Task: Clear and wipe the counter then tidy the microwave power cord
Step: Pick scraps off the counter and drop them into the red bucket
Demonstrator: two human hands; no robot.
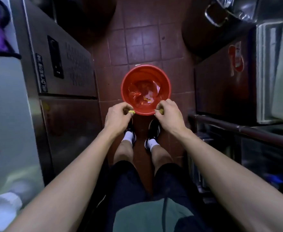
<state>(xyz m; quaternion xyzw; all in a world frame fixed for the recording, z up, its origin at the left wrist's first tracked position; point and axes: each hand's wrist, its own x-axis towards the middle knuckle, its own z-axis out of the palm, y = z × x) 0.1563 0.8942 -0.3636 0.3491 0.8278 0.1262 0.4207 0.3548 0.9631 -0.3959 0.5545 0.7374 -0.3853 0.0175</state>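
A red bucket [164,77] stands on the tiled floor just ahead of my feet, lined with a red bag and holding scraps of wrapper and yellow bits. My left hand [116,114] hovers at the bucket's near-left rim, fingers pinched on a small yellow scrap [131,112]. At the near-right rim my right hand [169,113] is closed on another small yellowish scrap [160,111]. Neither the microwave nor its power cord shows in this view.
A stainless steel cabinet [62,77] with a dark handle runs along the left. On the right are a dark unit with a red sticker [236,56], a metal rail [237,128] and a large pot [221,12]. Brown floor tiles [137,39] stretch beyond the bucket.
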